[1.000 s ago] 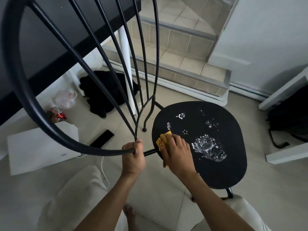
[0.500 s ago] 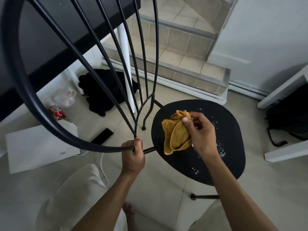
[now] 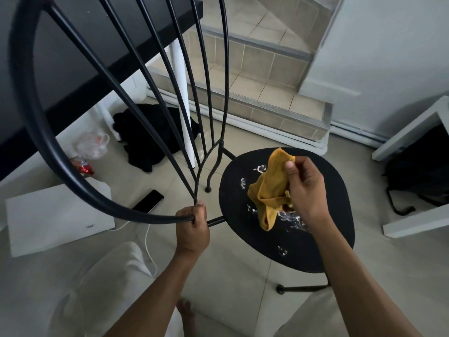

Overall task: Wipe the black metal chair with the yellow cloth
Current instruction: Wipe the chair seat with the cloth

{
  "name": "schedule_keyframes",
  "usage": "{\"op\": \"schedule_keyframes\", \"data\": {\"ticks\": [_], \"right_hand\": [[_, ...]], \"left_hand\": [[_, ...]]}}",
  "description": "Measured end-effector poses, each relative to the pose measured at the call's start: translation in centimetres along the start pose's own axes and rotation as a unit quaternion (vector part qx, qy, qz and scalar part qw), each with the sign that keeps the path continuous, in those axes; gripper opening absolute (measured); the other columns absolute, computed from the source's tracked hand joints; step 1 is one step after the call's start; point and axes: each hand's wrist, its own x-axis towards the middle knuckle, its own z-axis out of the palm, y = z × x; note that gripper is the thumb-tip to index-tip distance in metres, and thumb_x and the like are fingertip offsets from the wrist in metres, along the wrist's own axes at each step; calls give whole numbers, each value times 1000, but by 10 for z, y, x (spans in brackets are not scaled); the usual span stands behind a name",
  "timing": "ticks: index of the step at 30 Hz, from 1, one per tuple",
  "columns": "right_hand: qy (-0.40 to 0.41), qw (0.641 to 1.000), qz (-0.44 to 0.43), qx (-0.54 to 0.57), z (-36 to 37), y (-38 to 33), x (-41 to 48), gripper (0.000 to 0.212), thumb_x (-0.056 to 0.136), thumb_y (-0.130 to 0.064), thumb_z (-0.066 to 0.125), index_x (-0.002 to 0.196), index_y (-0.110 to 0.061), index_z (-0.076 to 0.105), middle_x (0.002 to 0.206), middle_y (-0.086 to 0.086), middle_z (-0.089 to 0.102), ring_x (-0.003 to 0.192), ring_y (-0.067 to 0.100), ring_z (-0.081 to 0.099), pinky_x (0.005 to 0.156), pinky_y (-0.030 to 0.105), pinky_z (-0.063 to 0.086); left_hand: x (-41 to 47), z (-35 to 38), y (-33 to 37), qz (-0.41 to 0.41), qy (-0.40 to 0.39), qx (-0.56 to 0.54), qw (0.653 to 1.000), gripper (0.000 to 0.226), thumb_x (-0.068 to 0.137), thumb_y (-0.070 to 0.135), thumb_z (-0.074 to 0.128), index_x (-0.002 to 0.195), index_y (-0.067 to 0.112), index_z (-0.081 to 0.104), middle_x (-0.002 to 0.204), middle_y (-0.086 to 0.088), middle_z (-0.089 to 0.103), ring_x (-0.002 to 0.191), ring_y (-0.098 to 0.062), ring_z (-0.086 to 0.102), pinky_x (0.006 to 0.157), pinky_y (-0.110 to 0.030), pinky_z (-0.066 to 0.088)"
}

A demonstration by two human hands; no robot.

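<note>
The black metal chair (image 3: 323,242) has a round seat at centre right, and its curved barred backrest (image 3: 29,110) arches across the left of the view. White foam patches (image 3: 291,218) lie on the seat. My left hand (image 3: 193,228) grips the backrest frame where the bars meet near the seat. My right hand (image 3: 307,188) holds the crumpled yellow cloth (image 3: 271,188) over the middle of the seat. The cloth hangs loose, its lower end close to the foam.
On the tiled floor to the left lie a phone (image 3: 148,201), a white box (image 3: 56,217) with a cable, a plastic bag (image 3: 91,144) and dark clothing (image 3: 150,137). Tiled steps (image 3: 262,93) rise behind. A white shelf (image 3: 413,132) and black bag (image 3: 422,173) stand at right.
My right hand went from pressing the cloth on the seat's left edge to lifting it, now holding it bunched further right above the seat. My left hand kept its grip.
</note>
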Motion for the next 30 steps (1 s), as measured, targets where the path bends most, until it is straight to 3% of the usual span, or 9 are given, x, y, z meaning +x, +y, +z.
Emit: {"op": "schedule_keyframes", "data": {"ticks": [3,6,10,12,16,21,24,28,30], "right_hand": [[3,1000,-19,23,-5,-7,3,11,101,-33,49,97,-27,57,87,-5,62,80,9,62,71,28,55],[30,996,0,82,-13,-12,6,20,99,-44,46,97,-26,56,91,1,62,85,24,64,74,37,58],[87,996,10,-9,-7,-5,-1,11,102,-33,47,105,-24,54,90,-10,58,74,1,58,64,21,50],[37,994,-11,-106,8,5,-13,13,99,-31,52,111,-30,54,100,-12,57,84,5,58,72,25,53],[-184,950,-41,-251,40,42,-40,40,98,-45,50,136,-35,45,127,-15,49,111,9,53,95,34,50],[-171,926,-71,-329,47,72,-57,54,100,-53,37,141,-20,46,145,-4,43,138,17,35,116,42,34],[-189,901,-71,-384,48,84,-65,63,98,-59,31,147,-21,42,157,-4,33,150,19,16,123,38,10],[-243,863,-172,-407,45,81,-53,54,100,-56,31,131,-25,61,146,-3,50,145,20,29,118,50,28],[-261,819,-256,-442,41,84,-39,46,101,-51,35,129,-27,63,147,-3,49,147,23,27,118,52,21]], "left_hand": [[-1,1,0,-28,1,-7,1000,39,88,36,38,52,23,30,39,10,31,39,-4,29,51,-27,30],[0,1,5,-25,-12,-29,999,43,88,35,37,48,23,23,37,7,24,38,-7,22,48,-27,25],[1,-1,4,22,-20,2,1000,38,87,33,34,52,25,22,38,6,26,38,-10,20,46,-28,20],[1,-1,1,2,-18,-15,1000,39,87,33,35,51,22,23,38,6,27,38,-11,22,46,-28,20],[1,1,-4,-42,-15,-28,999,42,83,38,37,48,18,26,38,5,28,38,-11,25,46,-27,23],[2,2,-3,-16,-3,-26,1000,41,83,38,35,48,19,25,36,5,30,36,-8,27,43,-16,24],[2,3,-3,-10,1,-21,1000,41,83,38,35,48,20,24,36,6,29,37,-9,26,44,-16,23],[2,3,-3,-21,-1,-40,999,41,83,39,36,48,20,26,36,8,29,38,-6,25,44,-19,24],[2,3,-2,-22,-6,-40,999,42,83,40,37,48,19,27,37,8,29,38,-7,26,45,-20,25]]}}
